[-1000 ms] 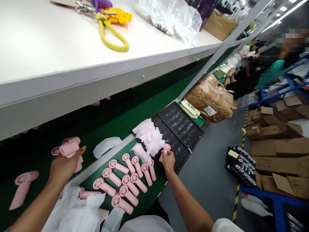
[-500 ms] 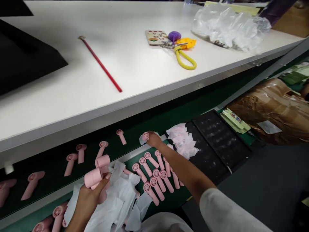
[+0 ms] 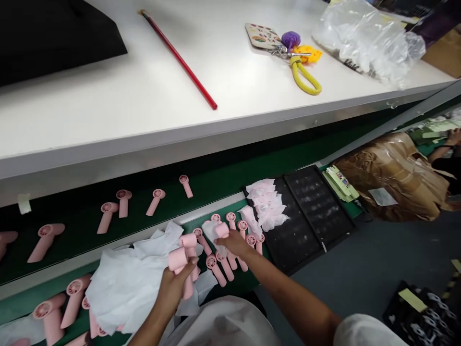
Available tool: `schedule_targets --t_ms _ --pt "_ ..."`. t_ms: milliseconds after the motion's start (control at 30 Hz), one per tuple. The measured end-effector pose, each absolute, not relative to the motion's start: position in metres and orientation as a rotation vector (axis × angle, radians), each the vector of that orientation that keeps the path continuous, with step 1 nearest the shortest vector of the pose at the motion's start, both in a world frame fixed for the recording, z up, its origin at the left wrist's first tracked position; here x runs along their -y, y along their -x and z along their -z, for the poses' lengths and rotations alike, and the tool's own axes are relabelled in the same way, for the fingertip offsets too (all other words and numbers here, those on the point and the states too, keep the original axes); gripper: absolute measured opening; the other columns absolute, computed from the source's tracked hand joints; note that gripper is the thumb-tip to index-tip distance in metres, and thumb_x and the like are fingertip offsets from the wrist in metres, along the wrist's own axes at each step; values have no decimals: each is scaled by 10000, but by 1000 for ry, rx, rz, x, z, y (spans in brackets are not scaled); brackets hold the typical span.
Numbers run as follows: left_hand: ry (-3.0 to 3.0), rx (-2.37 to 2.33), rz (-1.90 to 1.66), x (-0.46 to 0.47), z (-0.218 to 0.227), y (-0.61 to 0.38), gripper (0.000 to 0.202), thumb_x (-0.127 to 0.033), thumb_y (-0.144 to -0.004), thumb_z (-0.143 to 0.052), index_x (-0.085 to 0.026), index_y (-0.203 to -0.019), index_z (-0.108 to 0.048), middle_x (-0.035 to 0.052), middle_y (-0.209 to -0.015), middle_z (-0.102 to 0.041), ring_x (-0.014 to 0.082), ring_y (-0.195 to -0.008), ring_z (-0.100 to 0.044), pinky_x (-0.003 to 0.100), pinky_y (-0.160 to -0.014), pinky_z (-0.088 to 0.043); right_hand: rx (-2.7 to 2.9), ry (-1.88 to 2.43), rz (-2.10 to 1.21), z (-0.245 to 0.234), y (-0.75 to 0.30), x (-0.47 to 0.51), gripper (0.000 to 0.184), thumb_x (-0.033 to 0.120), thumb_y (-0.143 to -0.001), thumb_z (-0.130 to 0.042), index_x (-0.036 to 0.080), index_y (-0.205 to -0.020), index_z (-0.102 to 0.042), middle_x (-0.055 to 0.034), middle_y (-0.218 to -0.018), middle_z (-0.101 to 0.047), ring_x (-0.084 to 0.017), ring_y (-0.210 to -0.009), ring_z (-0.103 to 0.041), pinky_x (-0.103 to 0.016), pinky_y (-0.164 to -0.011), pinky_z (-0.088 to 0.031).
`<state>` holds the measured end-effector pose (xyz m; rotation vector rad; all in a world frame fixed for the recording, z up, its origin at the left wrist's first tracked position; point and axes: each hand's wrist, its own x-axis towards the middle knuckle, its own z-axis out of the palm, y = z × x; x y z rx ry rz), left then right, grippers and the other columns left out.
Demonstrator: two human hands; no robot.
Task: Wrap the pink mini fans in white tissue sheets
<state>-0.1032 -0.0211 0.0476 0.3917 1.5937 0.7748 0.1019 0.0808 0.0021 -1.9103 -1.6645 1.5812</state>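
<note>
My left hand (image 3: 175,283) is closed and it holds a bunch of small pink handheld fans (image 3: 182,259), maybe three or more, I cannot count them exactly. My right hand (image 3: 230,242) is also nearly closed, and its fingers hold one pink handheld fan (image 3: 222,230) by the body, just above a small white sheet (image 3: 211,231).

Under my hands is a green conveyor belt (image 3: 223,185), and a pale rail (image 3: 82,264) divides it in two lanes. In the near lane, more pink fans (image 3: 216,269) lie close together, and a big pile of white wrapping sheets (image 3: 129,278) lies to the left of my left hand. In the far lane, pink fans (image 3: 154,202) lie in a loose row, well apart from each other.

To the right is a black tray (image 3: 313,216) with a pile of white sheets (image 3: 266,204) on its near end. Above the belt is a white shelf (image 3: 108,139) with a red rod (image 3: 180,62), a yellow strap keychain (image 3: 302,72) and a clear plastic bag (image 3: 367,43). Far right, a co-worker's hand (image 3: 454,137) reaches beyond a brown paper bag (image 3: 392,178).
</note>
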Motion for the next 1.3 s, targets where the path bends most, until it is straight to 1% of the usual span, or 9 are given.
schedule_targets --t_ms 133,267,400,467,600,700,867,1167,1300 --pt "-500 -1669 -732 9 -27 65 457 -536 -716 -702 -126 -920 -698 84 -824 -732 280 -861 -670 328 -736 -512 1571 1916 -1478 11 -103 -52 331 329 -822 -606 175 -1115 -618 -48 -987 -728 -204 -851 -686 -283 -694 -540" --pt "-581 -1775 -721 -1 -10 44 384 -518 -740 -668 -148 -841 -665 71 -738 -708 261 -717 -654 337 -655 -494 1657 1993 -1264 28 -110 -65 323 183 -798 -544 151 -1116 -592 -91 -1028 -693 -234 -931 -653 -336 -801 -529" --pt "-668 -1818 -731 -5 1 38 340 -504 -772 -622 -165 -776 -654 79 -743 -696 259 -713 -647 344 -664 -496 1864 1979 -1080 40 -99 -76 423 126 -805 -527 111 -1226 -557 -161 -1224 -603 -280 -1195 -529 -393 -1041 -412" --pt "-695 -1837 -718 -6 6 38 337 -494 -766 -620 -159 -781 -658 100 -784 -701 275 -750 -657 356 -687 -506 1960 1954 -1018 39 -97 -76 435 160 -818 -562 120 -1251 -555 -150 -1266 -579 -271 -1249 -483 -364 -1091 -365" --pt "-724 -1874 -659 -7 9 44 352 -475 -742 -624 -140 -840 -674 130 -832 -703 308 -790 -665 388 -708 -516 2035 2041 -839 28 -127 -73 350 236 -908 -492 183 -1244 -571 -101 -1235 -589 -236 -1204 -499 -311 -1050 -385" --pt "-756 -1869 -623 -6 8 49 314 -447 -749 -605 -160 -851 -679 126 -901 -706 316 -867 -663 397 -776 -512 2005 2251 -648 23 -167 -79 347 184 -926 -407 129 -1228 -566 -158 -1174 -589 -285 -1122 -513 -378 -982 -406" --pt "-751 -1859 -587 -3 1 52 256 -406 -758 -601 -183 -863 -667 102 -963 -709 298 -906 -658 382 -838 -500 2094 2435 -531 36 -198 -103 241 132 -846 -503 59 -1041 -625 -236 -1062 -595 -349 -1056 -504 -431 -899 -409" --pt "-580 -1918 -451 1 -26 63 494 -576 -740 -637 -193 -1050 -668 89 -969 -723 338 -955 -653 412 -808 -508 2142 2351 -672 51 -175 -119 281 37 -866 -413 75 -1052 -621 -219 -1021 -644 -307 -1043 -542 -401 -904 -402" --pt "-461 -2021 -473 -2 -56 76 653 -647 -665 -690 -197 -1137 -666 88 -995 -718 366 -1026 -620 446 -828 -502 1972 2268 -792 40 -175 -139 177 112 -831 -549 81 -979 -641 -215 -1011 -661 -318 -1067 -545 -405 -980 -375"
